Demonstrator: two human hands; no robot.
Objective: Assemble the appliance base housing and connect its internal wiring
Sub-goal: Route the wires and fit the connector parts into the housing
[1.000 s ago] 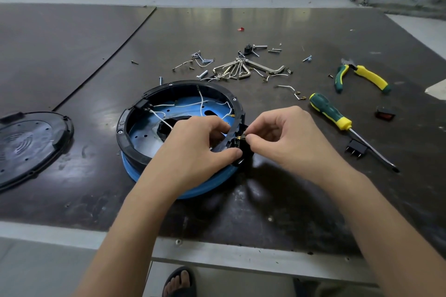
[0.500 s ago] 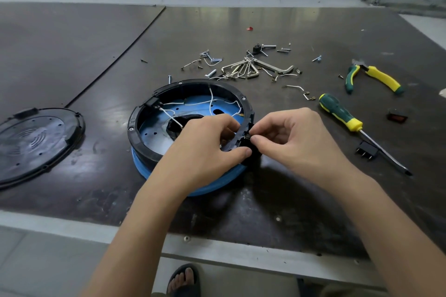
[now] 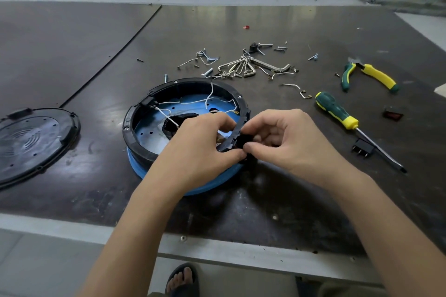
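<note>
The round base housing (image 3: 135, 132), a black ring over a blue shell, lies open side up on the dark table. White wires (image 3: 210, 96) run across its blue floor. My left hand (image 3: 202, 142) curls over the ring's near right rim, fingers inside and thumb outside. My right hand (image 3: 280, 137) pinches a small black switch part (image 3: 243, 140) against the outside of that rim. Both thumbs meet at the part, which is mostly hidden.
A black round cover (image 3: 31, 142) lies at the left. Behind the housing are hex keys (image 3: 239, 67), screws and wire bits. At the right lie a green-yellow screwdriver (image 3: 337, 113), pliers (image 3: 369, 75), a black connector (image 3: 362, 148) and a small red-black switch (image 3: 393, 114).
The brass terminal seen between my fingers earlier is now out of sight, with the black part pressed closer into the rim. The camera view has shifted slightly left. Both hands stay at the same spot.
</note>
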